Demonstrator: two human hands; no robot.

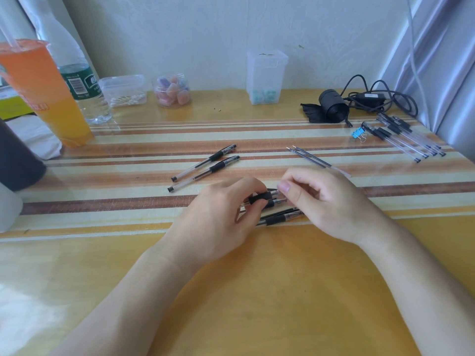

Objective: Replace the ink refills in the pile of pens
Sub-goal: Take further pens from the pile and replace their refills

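Observation:
My left hand (226,211) grips a clear pen (259,197) by its black rubber grip, just above the table. My right hand (323,201) pinches that pen's tip end between thumb and fingers. Under both hands lies a small pile of pens (280,218), partly hidden. Two assembled pens (205,167) lie side by side behind my left hand. Two loose ink refills (308,156) lie behind my right hand. Several pens with black caps (406,136) lie in a row at the far right.
An orange drink cup (48,93) and a water bottle (82,80) stand at the back left. Plastic containers (266,75) line the wall. A black roll (332,106), cable (380,98) and blue binder clip (358,134) sit at the back right. The table's right edge is near the capped pens.

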